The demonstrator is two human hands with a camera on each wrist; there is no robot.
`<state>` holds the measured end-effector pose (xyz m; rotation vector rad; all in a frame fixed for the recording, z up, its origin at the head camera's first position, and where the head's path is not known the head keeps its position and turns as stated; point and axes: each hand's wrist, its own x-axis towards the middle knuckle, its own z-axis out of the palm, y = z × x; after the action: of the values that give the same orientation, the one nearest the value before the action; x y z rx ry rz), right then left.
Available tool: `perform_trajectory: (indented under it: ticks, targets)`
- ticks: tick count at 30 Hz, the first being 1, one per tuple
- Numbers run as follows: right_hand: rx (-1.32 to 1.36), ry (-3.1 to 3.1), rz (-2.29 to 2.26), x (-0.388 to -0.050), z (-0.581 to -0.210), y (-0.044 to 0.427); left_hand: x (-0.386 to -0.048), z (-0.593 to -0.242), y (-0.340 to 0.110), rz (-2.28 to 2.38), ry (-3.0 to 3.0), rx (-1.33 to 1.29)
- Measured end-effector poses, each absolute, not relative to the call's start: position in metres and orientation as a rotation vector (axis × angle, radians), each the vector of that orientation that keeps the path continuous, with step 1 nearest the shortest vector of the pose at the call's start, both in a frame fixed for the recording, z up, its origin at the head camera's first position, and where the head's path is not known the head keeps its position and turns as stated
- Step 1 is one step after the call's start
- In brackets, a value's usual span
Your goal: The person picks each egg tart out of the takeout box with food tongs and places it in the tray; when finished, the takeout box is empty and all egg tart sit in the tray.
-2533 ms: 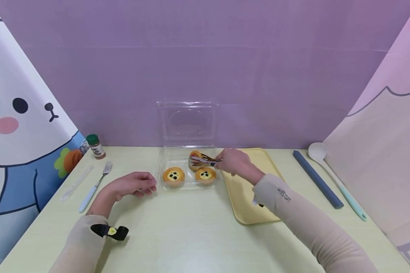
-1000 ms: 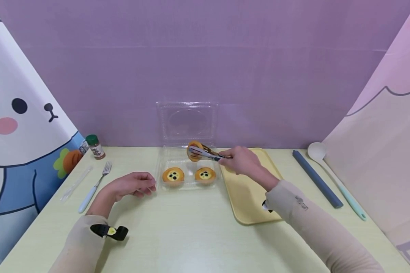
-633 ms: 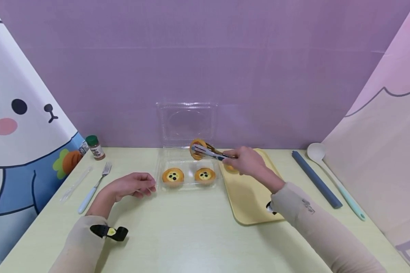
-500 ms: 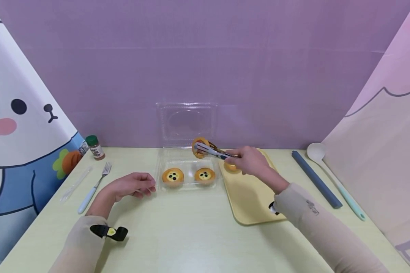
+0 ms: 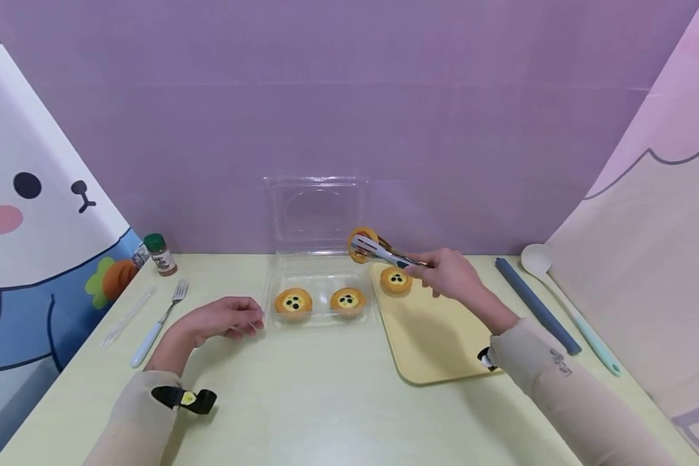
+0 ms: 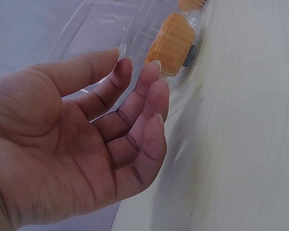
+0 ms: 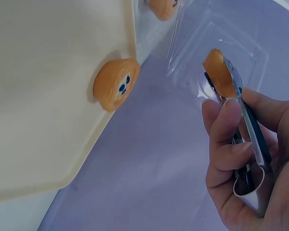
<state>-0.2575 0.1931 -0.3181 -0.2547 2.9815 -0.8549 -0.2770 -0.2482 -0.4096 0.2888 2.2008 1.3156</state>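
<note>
In the head view my right hand [image 5: 450,275] grips metal tongs [image 5: 387,254], raised above the tray's back left corner. Between the tong tips an egg tart [image 5: 358,257] is held tilted on its side; the right wrist view shows the tart [image 7: 216,72] pinched there too. Below, another tart [image 5: 396,280] with dark dots sits on the yellow tray [image 5: 443,353]. Two more tarts, one left [image 5: 293,301] and one right [image 5: 347,300], lie in the clear plastic container [image 5: 320,275]. My left hand [image 5: 221,318] hangs loosely curled at the container's left edge, holding nothing; contact is unclear.
The container's clear lid [image 5: 319,213] stands upright at the back. On the left are a green-capped jar [image 5: 160,254], a fork [image 5: 158,327] and a clear plastic strip [image 5: 128,317]. To the right lie a dark blue bar [image 5: 536,304] and a white-bowled spoon [image 5: 576,314].
My right hand has lifted a tart out of the container with the tongs and carried it up and right to the tray's corner. The tart on the tray has come into view. The left hand stays still.
</note>
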Motion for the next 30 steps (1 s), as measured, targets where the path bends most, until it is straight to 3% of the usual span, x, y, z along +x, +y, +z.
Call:
perform_trajectory:
  ticks: [30]
  targets:
    - [-0.182, 3.04, -0.863, -0.244, -0.328, 0.254, -0.275, -0.408, -0.248, 1.321, 2.201, 0.292]
